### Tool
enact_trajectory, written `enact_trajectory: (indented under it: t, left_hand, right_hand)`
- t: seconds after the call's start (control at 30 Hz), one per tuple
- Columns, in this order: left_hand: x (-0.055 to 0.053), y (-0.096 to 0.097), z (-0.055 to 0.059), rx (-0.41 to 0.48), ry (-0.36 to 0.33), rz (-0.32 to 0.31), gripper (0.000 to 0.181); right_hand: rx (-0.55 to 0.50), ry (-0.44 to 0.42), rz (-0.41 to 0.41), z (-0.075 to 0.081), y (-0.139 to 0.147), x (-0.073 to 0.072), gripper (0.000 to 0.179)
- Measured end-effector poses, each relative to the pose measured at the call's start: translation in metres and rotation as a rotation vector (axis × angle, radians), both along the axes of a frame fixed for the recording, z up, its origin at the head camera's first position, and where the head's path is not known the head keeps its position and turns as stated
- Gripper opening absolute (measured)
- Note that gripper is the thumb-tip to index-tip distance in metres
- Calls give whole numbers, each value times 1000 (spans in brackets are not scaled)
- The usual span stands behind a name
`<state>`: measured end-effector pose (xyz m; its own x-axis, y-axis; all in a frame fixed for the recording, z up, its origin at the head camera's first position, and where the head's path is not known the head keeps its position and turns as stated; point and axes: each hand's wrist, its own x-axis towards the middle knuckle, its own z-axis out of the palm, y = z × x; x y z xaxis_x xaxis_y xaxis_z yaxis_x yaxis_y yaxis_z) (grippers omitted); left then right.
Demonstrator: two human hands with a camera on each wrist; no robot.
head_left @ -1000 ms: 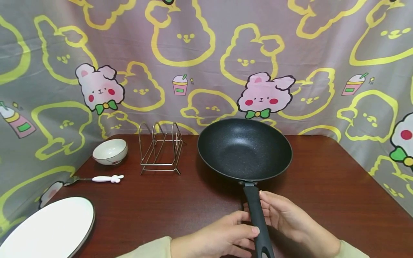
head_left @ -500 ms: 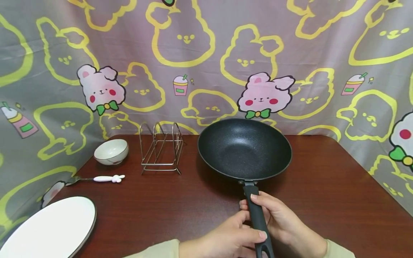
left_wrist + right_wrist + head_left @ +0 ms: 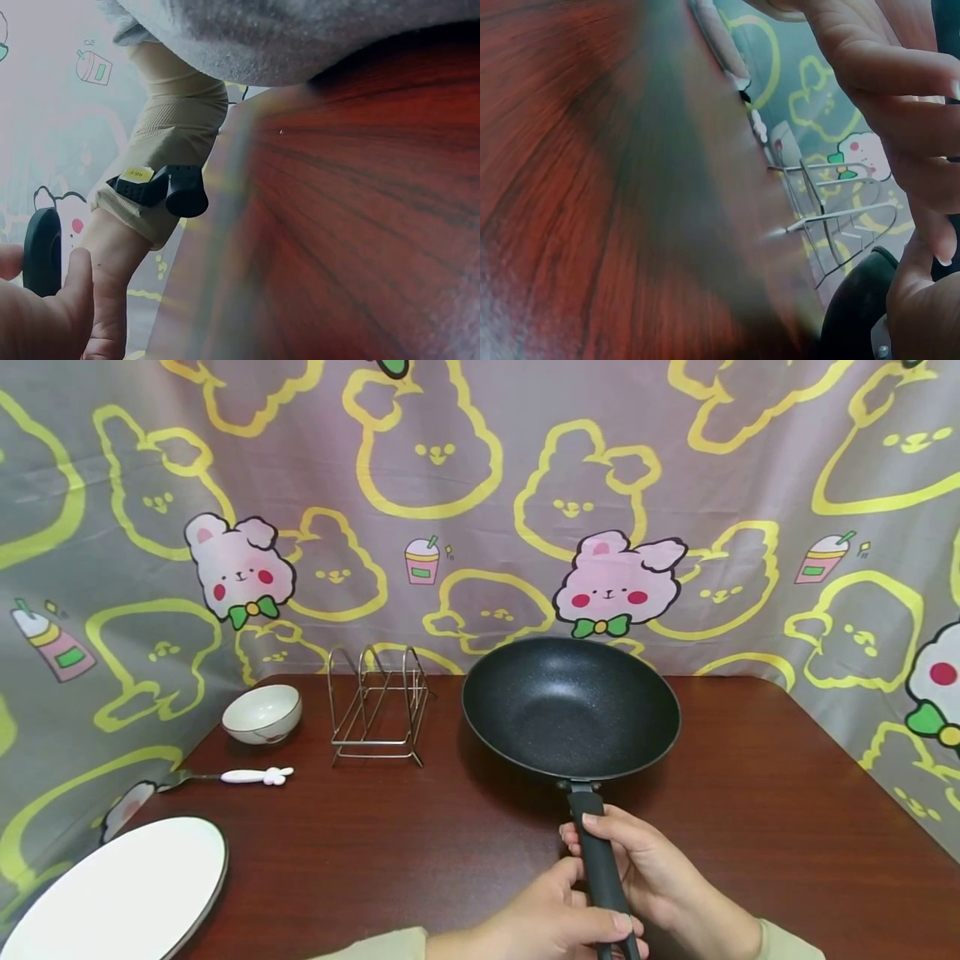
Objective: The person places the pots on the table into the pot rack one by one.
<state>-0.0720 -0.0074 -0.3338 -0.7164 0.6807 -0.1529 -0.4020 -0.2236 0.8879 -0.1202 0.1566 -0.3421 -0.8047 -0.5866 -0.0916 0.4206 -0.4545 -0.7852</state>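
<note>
A black, deep, wok-shaped frying pan (image 3: 570, 714) faces up at the middle right of the table, its handle (image 3: 602, 864) towards me. Whether its base touches the table is hidden. Close to the pan, my right hand (image 3: 663, 881) grips the handle, thumb on top and fingers round the underside. My left hand (image 3: 543, 914) holds the handle's end, its thumb across the top by the hanging hole. In the left wrist view the handle's tip (image 3: 43, 251) shows between fingers and thumb. The pan's dark side (image 3: 855, 307) appears at the bottom of the right wrist view.
Left of the pan stands a metal wire rack (image 3: 375, 743). Farther left are a white bowl (image 3: 262, 714), a fork with a white rabbit-shaped handle (image 3: 255, 776) and a large white plate (image 3: 123, 893). A patterned curtain (image 3: 480, 552) closes off the table's back and sides.
My right hand has closed round the handle, its thumb coming over the top. My left hand has slid down to the handle's end. The pan has stayed almost in place.
</note>
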Motion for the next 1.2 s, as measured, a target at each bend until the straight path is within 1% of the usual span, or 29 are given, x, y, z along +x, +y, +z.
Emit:
enact_trajectory:
  t: [0.17,0.23,0.33,0.43,0.53,0.6,0.77,0.83,1.0,1.1,1.2]
  left_hand:
    - [2,2,-1,0,52,-10,35]
    - [3,2,1,5,47,-22,37]
    - [4,2,4,33,16,-34,44]
    - [4,2,6,72,7,-40,48]
    - [4,4,7,98,13,-36,47]
    - [4,5,7,112,22,-45,46]
    - [4,5,3,114,31,-55,37]
    - [5,4,1,106,12,-37,40]
    - [10,2,-4,110,-62,14,54]
    - [10,1,-6,128,-78,20,56]
    - [10,0,-6,142,-73,14,56]
  right_hand:
    - [-8,26,3,0,2,0,10]
    - [-13,35,6,1,3,0,10]
    - [-25,50,17,3,4,-1,11]
    - [-47,59,30,4,4,-3,13]
    - [-75,66,50,5,5,-3,15]
    - [-98,60,56,5,5,-3,15]
    - [-117,56,57,3,5,-2,15]
    - [-103,55,47,2,5,-2,14]
    - [-69,20,20,0,4,-1,12]
    - [-61,15,14,0,3,0,11]
    - [-58,17,5,1,2,0,10]
